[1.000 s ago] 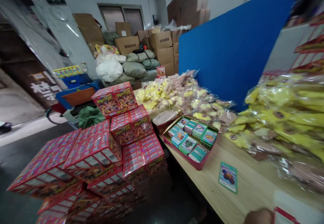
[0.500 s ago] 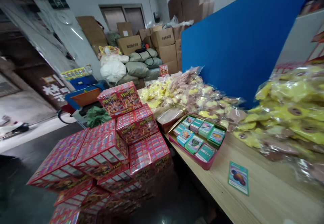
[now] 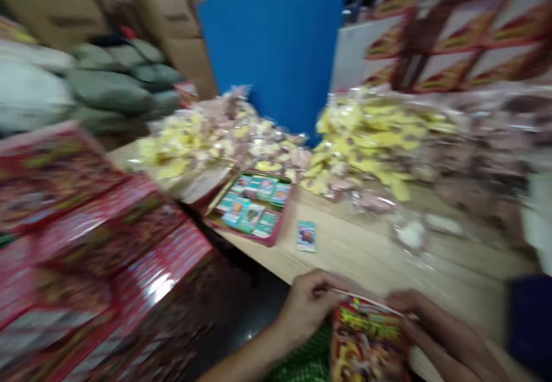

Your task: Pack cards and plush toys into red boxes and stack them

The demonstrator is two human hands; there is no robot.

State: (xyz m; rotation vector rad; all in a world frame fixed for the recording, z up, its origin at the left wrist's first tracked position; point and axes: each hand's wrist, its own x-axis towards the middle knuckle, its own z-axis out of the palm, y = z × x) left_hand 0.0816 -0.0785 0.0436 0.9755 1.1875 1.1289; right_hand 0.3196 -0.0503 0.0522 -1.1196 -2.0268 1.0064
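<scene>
- Far left: stacked red printed boxes [image 3: 86, 238], blurred, fill the lower corner, with grey-green sacks [image 3: 107, 88] behind them.
- Centre, back: a blue board [image 3: 271, 42] stands behind bagged pale yellow plush toys [image 3: 215, 140].
- Centre: a red-rimmed tin [image 3: 250, 206] of teal cards lies on the table [image 3: 366, 255], a single card [image 3: 306, 236] just beside it.
- Lower centre: the left hand [image 3: 308, 307] has come into view, closed, pinching the top edge of a red printed box [image 3: 366, 342]. The box is up off the stacks, near the table's front edge, above a green mesh bag [image 3: 302, 365].
- Just right: the right hand [image 3: 414, 307], also closed, grips the box's upper corner, so both hands now share it.
- Far right: more bagged yellow toys [image 3: 371, 134] and a dark blue object [image 3: 530, 324], too blurred to name.
</scene>
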